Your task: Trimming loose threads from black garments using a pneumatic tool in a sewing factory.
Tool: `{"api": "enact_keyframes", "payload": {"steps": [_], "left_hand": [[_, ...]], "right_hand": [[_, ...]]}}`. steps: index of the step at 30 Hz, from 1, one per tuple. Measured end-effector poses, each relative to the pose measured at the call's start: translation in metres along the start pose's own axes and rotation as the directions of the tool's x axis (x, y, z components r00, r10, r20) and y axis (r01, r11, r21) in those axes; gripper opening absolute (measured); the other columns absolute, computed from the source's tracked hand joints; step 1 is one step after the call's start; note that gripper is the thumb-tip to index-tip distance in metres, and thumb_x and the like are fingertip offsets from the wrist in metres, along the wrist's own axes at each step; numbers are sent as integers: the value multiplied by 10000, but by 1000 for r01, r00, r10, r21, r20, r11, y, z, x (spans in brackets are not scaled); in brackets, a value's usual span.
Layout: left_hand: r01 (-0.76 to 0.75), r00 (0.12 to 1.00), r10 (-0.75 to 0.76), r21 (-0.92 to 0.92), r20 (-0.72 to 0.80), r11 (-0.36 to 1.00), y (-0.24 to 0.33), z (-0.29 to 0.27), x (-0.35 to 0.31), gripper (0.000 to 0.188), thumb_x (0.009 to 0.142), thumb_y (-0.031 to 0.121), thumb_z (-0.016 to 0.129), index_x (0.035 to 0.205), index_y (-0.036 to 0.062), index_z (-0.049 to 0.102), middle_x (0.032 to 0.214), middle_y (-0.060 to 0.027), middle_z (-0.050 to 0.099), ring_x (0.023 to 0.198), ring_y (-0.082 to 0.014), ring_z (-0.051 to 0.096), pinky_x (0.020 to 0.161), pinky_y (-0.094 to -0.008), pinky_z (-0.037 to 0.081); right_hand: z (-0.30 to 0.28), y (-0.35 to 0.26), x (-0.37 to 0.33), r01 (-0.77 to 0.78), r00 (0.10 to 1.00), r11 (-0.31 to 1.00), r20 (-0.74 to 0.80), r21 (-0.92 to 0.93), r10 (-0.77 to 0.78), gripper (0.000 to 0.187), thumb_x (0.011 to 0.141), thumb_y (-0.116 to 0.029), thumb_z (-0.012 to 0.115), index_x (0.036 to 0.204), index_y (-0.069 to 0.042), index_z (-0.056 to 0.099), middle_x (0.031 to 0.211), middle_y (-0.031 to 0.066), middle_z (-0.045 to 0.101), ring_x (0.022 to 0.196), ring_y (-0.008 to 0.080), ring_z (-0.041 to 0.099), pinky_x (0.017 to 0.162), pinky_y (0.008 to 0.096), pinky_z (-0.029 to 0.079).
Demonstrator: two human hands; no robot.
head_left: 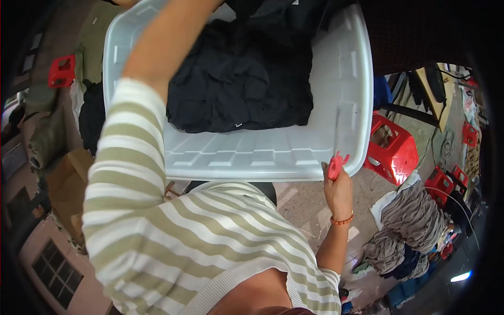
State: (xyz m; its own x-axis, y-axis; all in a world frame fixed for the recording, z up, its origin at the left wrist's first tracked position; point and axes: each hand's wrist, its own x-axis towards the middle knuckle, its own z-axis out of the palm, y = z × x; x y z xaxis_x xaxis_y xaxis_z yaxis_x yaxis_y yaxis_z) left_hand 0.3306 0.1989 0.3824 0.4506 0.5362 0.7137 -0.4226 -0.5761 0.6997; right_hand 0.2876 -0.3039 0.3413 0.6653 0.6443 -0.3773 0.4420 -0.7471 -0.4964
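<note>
A large white plastic bin stands in front of me with folded black cloth inside. My left forearm reaches over the bin's left side toward the far end. The left hand itself is cut off by the top edge. At the bin's near right corner, my right hand is closed around a small red loop-shaped thing, whose kind I cannot make out. It sits against the bin's rim. More dark cloth lies at the far end of the bin.
A red plastic stool stands right of the bin, and another red stool is far left. Bundles of grey-brown cloth lie on the floor at right. An open cardboard box is at left. A patch of skin shows at the top left.
</note>
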Motion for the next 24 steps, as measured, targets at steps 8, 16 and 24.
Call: {"api": "enact_keyframes", "payload": {"steps": [8,16,24], "left_hand": [[216,546,-838,964,11,154,-83,-48,-417,636,757,218,731,1332,132,475,1306,-157,509,1342,-321,326,1075,-528,268],[61,199,-973,990,115,130,-154,-118,-445,498,797,201,685,1263,120,529,1231,-104,591,1197,-297,506,1068,-553,271],[970,240,-823,-153,514,188,47,-126,-360,224,834,71,633,1043,14,579,952,-20,619,894,-74,571,812,-248,481]], "right_hand": [[39,2,6,-123,976,961,146,-247,162,152,802,-139,620,842,5,591,729,258,604,721,451,592,643,494,477],[61,-19,21,-33,954,932,266,-361,136,145,764,-95,642,815,26,578,728,253,610,698,433,606,631,484,484],[105,-48,72,156,938,988,314,-8,-145,260,824,-219,656,834,29,577,733,236,625,696,400,625,620,441,495]]}}
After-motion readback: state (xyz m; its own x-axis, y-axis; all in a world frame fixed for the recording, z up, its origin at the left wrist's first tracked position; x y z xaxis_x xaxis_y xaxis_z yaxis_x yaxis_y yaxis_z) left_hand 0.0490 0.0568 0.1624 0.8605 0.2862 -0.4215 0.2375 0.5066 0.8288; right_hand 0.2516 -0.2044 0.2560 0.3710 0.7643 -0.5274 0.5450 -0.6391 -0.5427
